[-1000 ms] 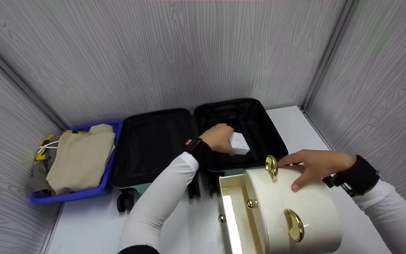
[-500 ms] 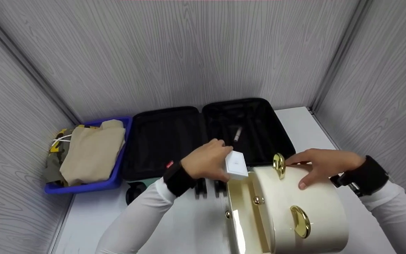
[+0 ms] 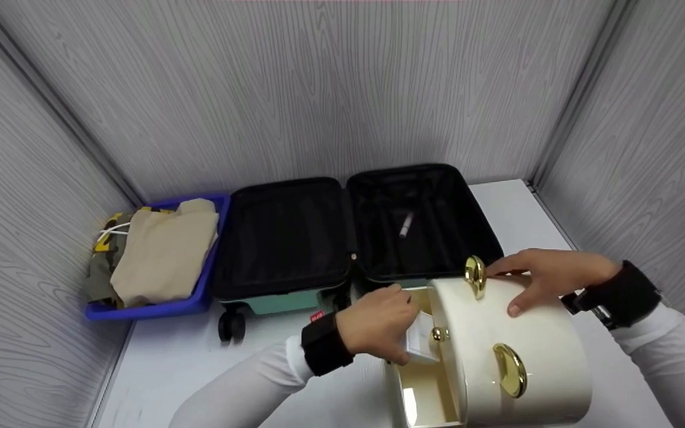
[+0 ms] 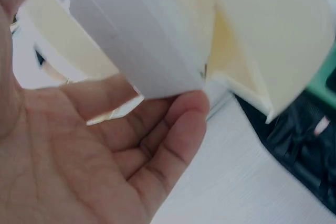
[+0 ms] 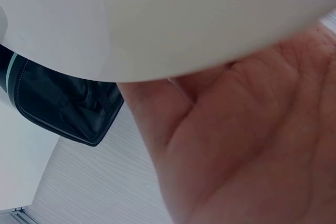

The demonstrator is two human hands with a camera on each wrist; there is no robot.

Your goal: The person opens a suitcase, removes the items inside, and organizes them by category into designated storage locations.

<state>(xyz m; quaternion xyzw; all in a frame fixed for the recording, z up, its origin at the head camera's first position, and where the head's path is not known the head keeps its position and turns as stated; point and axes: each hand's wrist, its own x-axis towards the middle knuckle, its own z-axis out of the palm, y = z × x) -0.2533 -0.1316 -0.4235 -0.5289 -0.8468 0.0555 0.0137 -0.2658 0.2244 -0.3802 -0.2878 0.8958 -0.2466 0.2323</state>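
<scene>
In the head view my left hand [image 3: 378, 324] pinches a small white box [image 3: 421, 340] between thumb and fingers, down inside the pulled-out drawer [image 3: 429, 389] of a cream cosmetic organizer [image 3: 533, 351]. The left wrist view shows the fingertips against the edge of the white box [image 4: 131, 40]; cream walls stand close around it. My right hand [image 3: 550, 276] rests on the rounded cream organizer, its thumb on the curved surface and its fingers at the far edge. Those fingertips are hidden behind the cream body in the right wrist view. Gold curved pieces [image 3: 511, 371] stick out of the organizer.
Behind the organizer lies an open suitcase [image 3: 283, 238] with a black lining and a green shell. A slim pinkish tube [image 3: 406, 224] lies in its right half. On the left, a blue basket [image 3: 200, 300] holds a folded beige cloth [image 3: 164, 255] and camouflage fabric.
My left hand has carried the white box out of the suitcase and into the organizer's drawer. The tube in the suitcase has come into sight. My right hand stays on the organizer.
</scene>
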